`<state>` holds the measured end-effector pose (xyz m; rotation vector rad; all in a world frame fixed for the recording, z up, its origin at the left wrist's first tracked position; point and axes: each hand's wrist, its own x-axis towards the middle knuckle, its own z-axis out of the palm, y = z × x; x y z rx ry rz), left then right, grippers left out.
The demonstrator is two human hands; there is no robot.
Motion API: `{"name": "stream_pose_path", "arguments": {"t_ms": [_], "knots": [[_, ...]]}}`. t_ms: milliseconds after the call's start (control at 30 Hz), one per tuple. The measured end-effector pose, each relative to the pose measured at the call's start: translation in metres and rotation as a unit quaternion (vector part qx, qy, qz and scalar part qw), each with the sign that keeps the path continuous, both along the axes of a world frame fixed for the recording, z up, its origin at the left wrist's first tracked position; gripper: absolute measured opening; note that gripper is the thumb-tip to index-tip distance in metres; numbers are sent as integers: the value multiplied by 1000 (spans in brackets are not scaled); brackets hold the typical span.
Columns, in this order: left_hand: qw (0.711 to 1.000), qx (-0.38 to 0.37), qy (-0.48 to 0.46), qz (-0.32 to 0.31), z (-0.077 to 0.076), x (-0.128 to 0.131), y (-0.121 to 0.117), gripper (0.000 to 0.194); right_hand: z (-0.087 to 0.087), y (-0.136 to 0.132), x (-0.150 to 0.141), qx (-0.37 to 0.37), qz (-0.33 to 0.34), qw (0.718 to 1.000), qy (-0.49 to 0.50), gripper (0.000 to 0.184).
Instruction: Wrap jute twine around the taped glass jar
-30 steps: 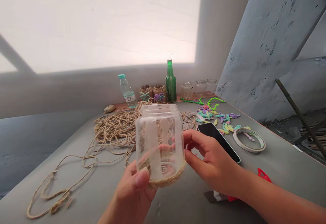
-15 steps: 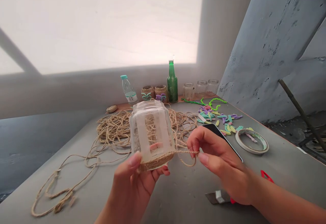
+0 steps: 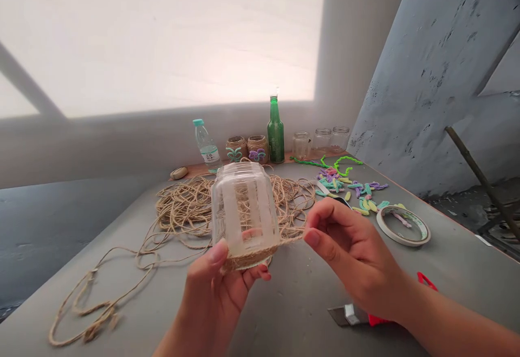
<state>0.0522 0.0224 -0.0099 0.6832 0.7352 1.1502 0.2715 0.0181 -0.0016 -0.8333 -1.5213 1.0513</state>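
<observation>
My left hand [image 3: 221,286] is closed around the base of a clear glass jar [image 3: 266,205], thumb in front and fingers underneath. The jar is tilted, with its mouth pointing up and away. Pale strips of tape run down its side. Several turns of jute twine [image 3: 249,258] wrap the jar's lower end. From there the twine stretches right to my right hand [image 3: 345,243], which pinches it between thumb and fingertips. Behind the jar lies a large loose heap of twine [image 3: 182,205], partly hidden by the jar.
A utility knife [image 3: 349,315] with red parts lies under my right forearm. Right of my hand sit a tape roll [image 3: 379,221] and colourful fuzzy pieces [image 3: 359,189]. A green bottle [image 3: 276,140], a water bottle [image 3: 209,151], twine-wrapped jars [image 3: 236,148] and bare jars [image 3: 323,140] line the back.
My right hand has shifted slightly up, still pinching the twine, and the loop hanging below it no longer shows there. The jar has moved a little right and stands slightly more upright.
</observation>
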Motion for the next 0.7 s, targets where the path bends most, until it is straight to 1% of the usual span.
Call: {"name": "stream_pose_path", "arguments": {"t_ms": [100, 200, 333, 433, 533, 600, 700], "knots": [[1000, 5, 0, -15, -1, -1, 0, 31, -1, 1, 0, 4, -9, 1000, -15, 20], [999, 15, -14, -27, 0, -1, -1, 31, -2, 1, -1, 22, -13, 998, -52, 18], [997, 29, -39, -62, 4, 0, -4, 38, -1, 1, -3, 52, -8, 995, -88, 15], [996, 22, -45, -77, 4, 0, -5, 45, 0, 1, -4, 49, 4, 994, -100, 16], [995, 7, -60, -76, 3, 1, -6, 49, 0, 1, -4, 26, 16, 995, -93, 16], [994, -3, -85, -73, 3, 1, -7, 49, -1, 1, -5, -7, 21, 998, -66, 20], [990, -1, -123, -73, 1, 1, -8, 44, -3, 2, -6, -87, 54, 995, -22, 45]]}}
